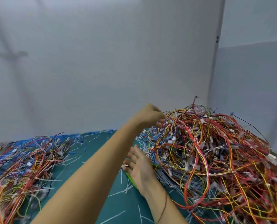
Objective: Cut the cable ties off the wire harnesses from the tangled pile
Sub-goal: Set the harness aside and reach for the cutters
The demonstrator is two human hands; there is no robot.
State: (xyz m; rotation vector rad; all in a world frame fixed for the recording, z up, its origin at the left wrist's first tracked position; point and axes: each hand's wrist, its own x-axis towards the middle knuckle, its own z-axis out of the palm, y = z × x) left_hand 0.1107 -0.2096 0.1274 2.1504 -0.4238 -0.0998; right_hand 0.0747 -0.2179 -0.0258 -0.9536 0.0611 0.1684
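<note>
Red-yellow tangled pile (215, 151), left grip (150, 115) pinching its wires, right grip (140, 165) flat on cutters (130, 178)

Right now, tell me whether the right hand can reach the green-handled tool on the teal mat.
Probably yes: the open right hand lies directly over the green-handled tool, nothing between.

tangled harness pile (215, 152): multicoloured, heaped right | cable ties (127, 189): white, strewn
</note>
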